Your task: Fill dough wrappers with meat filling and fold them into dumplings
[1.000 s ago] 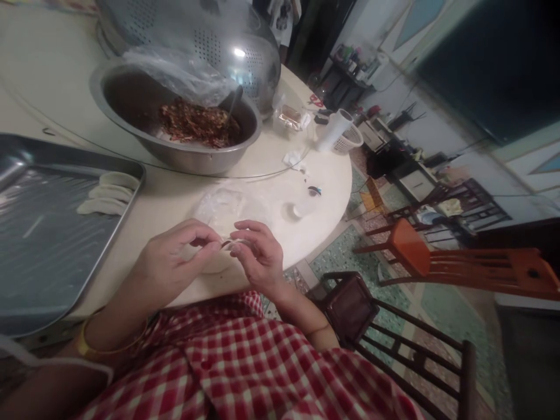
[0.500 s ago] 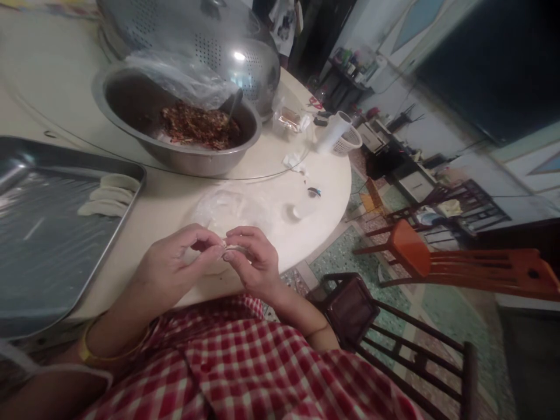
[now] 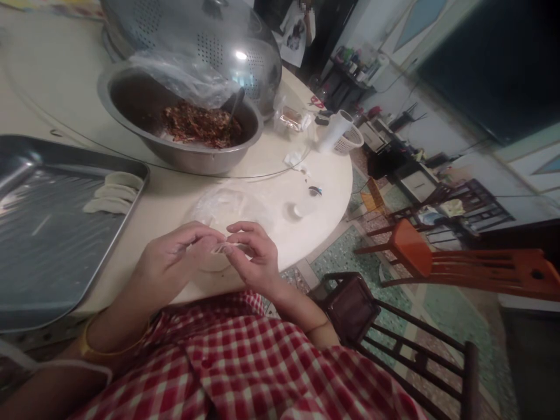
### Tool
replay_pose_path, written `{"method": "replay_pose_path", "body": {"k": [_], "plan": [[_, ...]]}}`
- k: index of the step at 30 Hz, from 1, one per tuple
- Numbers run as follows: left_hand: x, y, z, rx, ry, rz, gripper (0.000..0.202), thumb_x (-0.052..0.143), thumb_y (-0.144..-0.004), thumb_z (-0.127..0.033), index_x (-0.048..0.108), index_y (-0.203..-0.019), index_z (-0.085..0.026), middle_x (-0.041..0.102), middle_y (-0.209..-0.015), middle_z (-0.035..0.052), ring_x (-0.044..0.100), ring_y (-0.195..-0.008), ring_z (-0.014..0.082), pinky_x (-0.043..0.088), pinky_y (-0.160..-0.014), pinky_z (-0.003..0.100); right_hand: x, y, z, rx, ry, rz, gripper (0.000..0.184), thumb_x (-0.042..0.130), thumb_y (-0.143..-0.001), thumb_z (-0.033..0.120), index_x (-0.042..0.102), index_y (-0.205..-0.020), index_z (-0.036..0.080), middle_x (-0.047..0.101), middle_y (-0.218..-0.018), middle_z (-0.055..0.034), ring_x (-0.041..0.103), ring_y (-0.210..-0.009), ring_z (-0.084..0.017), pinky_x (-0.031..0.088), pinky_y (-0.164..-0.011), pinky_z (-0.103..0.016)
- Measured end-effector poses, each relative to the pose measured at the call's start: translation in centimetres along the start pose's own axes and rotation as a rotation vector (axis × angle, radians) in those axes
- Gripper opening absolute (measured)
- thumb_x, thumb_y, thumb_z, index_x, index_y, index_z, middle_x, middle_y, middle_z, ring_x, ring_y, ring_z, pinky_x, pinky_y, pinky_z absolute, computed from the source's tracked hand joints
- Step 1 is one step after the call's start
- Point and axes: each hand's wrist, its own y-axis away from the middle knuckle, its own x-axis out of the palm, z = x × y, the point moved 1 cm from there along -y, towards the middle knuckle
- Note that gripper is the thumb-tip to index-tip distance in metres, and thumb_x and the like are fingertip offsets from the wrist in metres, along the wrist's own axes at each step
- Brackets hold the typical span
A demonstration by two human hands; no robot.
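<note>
My left hand (image 3: pixel 172 262) and my right hand (image 3: pixel 256 254) meet over the near edge of the round table (image 3: pixel 324 175). Both pinch a small pale dumpling (image 3: pixel 225 248) between their fingertips; most of it is hidden by the fingers. Just beyond the hands lies a clear plastic sheet with pale wrappers (image 3: pixel 227 204). A steel bowl (image 3: pixel 175 149) of dark red-brown filling, with a spoon handle sticking out, stands behind that. On the left, a metal tray (image 3: pixel 52 245) holds three folded dumplings (image 3: pixel 114 192) at its far right corner.
A perforated metal cover (image 3: pixel 210 41) rises behind the bowl. A white cup (image 3: pixel 335 128), small packets and a bottle cap sit on the far right of the table. Dark and orange wooden chairs (image 3: pixel 437 262) stand to the right on a patterned floor.
The fingers of both hands have shifted slightly along the dumpling's edge. The view has drifted a little; nothing else has moved.
</note>
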Motion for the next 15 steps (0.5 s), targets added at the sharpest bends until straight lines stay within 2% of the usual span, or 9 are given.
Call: {"method": "replay_pose_path", "body": {"k": [6, 10, 12, 15], "plan": [[-0.2, 0.8, 0.4, 0.098, -0.133, -0.051, 0.017, 0.067, -0.086, -0.042, 0.07, -0.095, -0.028, 0.073, -0.088, -0.0011, 0.068, -0.076, 0.0167, 0.055, -0.068, 0.027, 0.0, -0.3, -0.3, 0.03, 0.006, 0.008, 0.019, 0.063, -0.091, 0.04, 0.069, -0.087, 0.022, 0.07, -0.101, -0.0088, 0.069, -0.103, -0.02, 0.063, -0.072, -0.031], [-0.1, 1.3, 0.3, 0.245, -0.231, -0.122, 0.002, 0.067, -0.088, -0.03, 0.067, -0.088, -0.028, 0.072, -0.085, -0.0017, 0.068, -0.077, 0.0168, 0.055, -0.076, 0.03, 0.1, -0.4, -0.4, 0.006, -0.023, -0.007, 0.018, 0.064, -0.091, 0.038, 0.068, -0.084, 0.022, 0.07, -0.093, -0.0072, 0.069, -0.104, -0.019, 0.062, -0.068, -0.028], [-0.1, 1.3, 0.3, 0.275, -0.262, -0.139, 0.003, 0.066, -0.088, -0.027, 0.066, -0.085, -0.028, 0.072, -0.084, -0.0013, 0.068, -0.079, 0.0179, 0.055, -0.077, 0.032, 0.2, -0.3, -0.5, 0.009, -0.039, -0.003, 0.018, 0.064, -0.091, 0.038, 0.069, -0.085, 0.022, 0.071, -0.096, -0.0081, 0.069, -0.105, -0.019, 0.062, -0.066, -0.027], [-0.1, 1.2, 0.3, 0.241, -0.279, -0.153, 0.006, 0.063, -0.089, -0.03, 0.064, -0.083, -0.028, 0.071, -0.083, -0.0002, 0.068, -0.081, 0.0197, 0.055, -0.078, 0.035, 0.4, -0.2, -0.6, 0.035, -0.02, 0.029, 0.016, 0.064, -0.092, 0.038, 0.07, -0.093, 0.023, 0.071, -0.105, -0.009, 0.068, -0.109, -0.02, 0.064, -0.079, -0.032]]}}
